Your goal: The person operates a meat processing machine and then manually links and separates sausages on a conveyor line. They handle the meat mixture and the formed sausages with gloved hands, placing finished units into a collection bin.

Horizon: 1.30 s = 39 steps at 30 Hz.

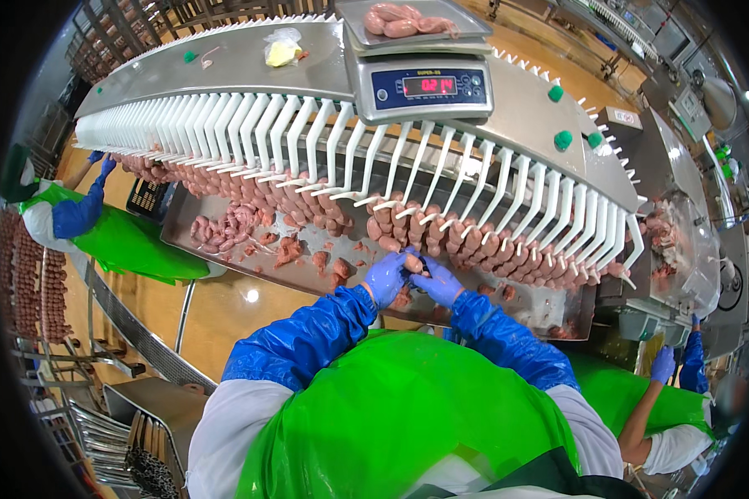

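Sausage [414,264] is grasped by the left hand [386,280], its end poking out toward the right hand [438,283]. The right fingers are curled beside it, a small dark thing [425,266] at them; whether that is gripped is not clear. The sausage is held low, just in front of the hanging links [483,247], over the tray [240,270], probably so that scraps are caught there.

Links are hung in a packed row from white hooks [333,141], presumably to be kept separate and within reach. Loose meat pieces [290,249] are scattered in the tray, left of the hands. Above, a scale [429,90] is set on the steel surface [216,62], display turned to the wearer, seemingly for easy reading.

Edges: forward movement is blocked by links and hooks; the tray's near rim is crossed by both forearms. Some room is left leftward over the tray, and between rim and green apron [408,407]. Co-workers [112,229] are placed well apart, at either side.
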Each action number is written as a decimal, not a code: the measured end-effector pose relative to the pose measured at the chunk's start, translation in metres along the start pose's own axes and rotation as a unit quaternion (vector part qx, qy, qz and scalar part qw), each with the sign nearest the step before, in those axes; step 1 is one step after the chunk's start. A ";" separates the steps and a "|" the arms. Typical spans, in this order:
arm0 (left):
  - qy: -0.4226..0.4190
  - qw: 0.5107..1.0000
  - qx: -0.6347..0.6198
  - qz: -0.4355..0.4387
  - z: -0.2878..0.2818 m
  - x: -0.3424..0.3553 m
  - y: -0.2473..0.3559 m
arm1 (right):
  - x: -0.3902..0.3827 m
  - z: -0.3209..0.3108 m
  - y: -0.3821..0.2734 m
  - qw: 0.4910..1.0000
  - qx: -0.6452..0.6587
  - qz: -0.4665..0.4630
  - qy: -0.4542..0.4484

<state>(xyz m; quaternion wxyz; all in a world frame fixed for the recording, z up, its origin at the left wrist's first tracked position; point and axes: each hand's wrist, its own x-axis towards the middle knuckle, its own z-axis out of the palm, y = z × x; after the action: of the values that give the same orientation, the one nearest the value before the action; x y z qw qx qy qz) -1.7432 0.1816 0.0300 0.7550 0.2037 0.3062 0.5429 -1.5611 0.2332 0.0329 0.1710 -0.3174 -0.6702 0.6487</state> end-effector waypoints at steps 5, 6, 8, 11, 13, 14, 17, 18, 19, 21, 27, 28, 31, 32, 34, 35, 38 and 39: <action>0.214 0.804 0.539 0.133 0.011 -0.031 0.030 | 0.012 -0.024 -0.001 0.983 -0.131 0.101 -0.075; 0.150 0.734 0.604 0.271 0.031 -0.042 0.049 | 0.004 -0.024 -0.022 0.982 -0.150 0.041 -0.106; 0.005 0.560 0.783 0.272 0.041 -0.041 0.068 | -0.011 -0.025 -0.058 0.971 -0.187 -0.060 -0.138; -0.106 0.497 0.850 0.135 0.023 -0.025 0.076 | -0.021 -0.027 -0.099 0.933 -0.328 -0.095 -0.114; -0.135 0.624 0.768 -0.058 0.012 -0.017 0.086 | -0.020 -0.020 -0.118 0.848 -0.527 0.008 -0.050; -0.129 0.802 0.583 -0.006 0.009 -0.025 0.087 | -0.011 -0.018 -0.098 0.834 -0.552 0.006 0.004; -0.118 0.818 0.563 -0.013 0.018 -0.037 0.088 | 0.019 -0.014 -0.051 0.838 -0.544 -0.003 0.035; -0.125 0.812 0.570 0.004 0.009 -0.037 0.085 | 0.027 -0.018 -0.043 0.832 -0.552 0.013 0.053; -0.091 0.839 0.536 -0.008 0.014 -0.039 0.089 | 0.034 -0.025 -0.033 0.827 -0.557 0.029 0.072; -0.020 0.884 0.466 -0.030 0.027 -0.047 0.103 | 0.036 -0.044 -0.007 0.824 -0.557 0.081 0.070; -0.061 0.981 0.187 0.007 0.012 -0.059 0.126 | 0.017 -0.048 -0.011 0.888 -0.458 0.006 -0.034; -0.079 0.987 0.143 0.000 0.004 -0.057 0.126 | 0.021 -0.034 -0.022 0.922 -0.383 -0.037 -0.041; -0.113 0.961 0.252 0.024 0.009 -0.059 0.132 | 0.050 0.009 -0.031 0.962 -0.186 -0.167 0.112; -0.162 0.918 0.358 0.058 -0.013 -0.059 0.134 | 0.063 0.022 -0.031 0.952 -0.123 -0.207 0.188; -0.188 0.815 0.545 0.060 0.014 -0.056 0.150 | 0.105 0.020 0.003 0.965 -0.169 -0.137 0.148; -0.176 0.840 0.511 0.040 0.030 -0.060 0.158 | 0.111 0.020 0.004 0.967 -0.169 -0.136 0.132; -0.133 0.898 0.416 -0.049 0.034 -0.071 0.169 | 0.121 0.034 -0.004 0.970 -0.109 -0.207 0.069; -0.120 0.909 0.390 -0.089 0.026 -0.075 0.171 | 0.115 0.030 -0.011 0.972 -0.115 -0.203 0.017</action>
<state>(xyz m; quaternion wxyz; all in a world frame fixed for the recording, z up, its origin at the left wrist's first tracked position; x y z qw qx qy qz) -1.8605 0.1677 0.1761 0.6916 0.5171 0.4177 0.2825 -1.6679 0.2852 0.0192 0.2726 -0.2037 -0.7877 0.5136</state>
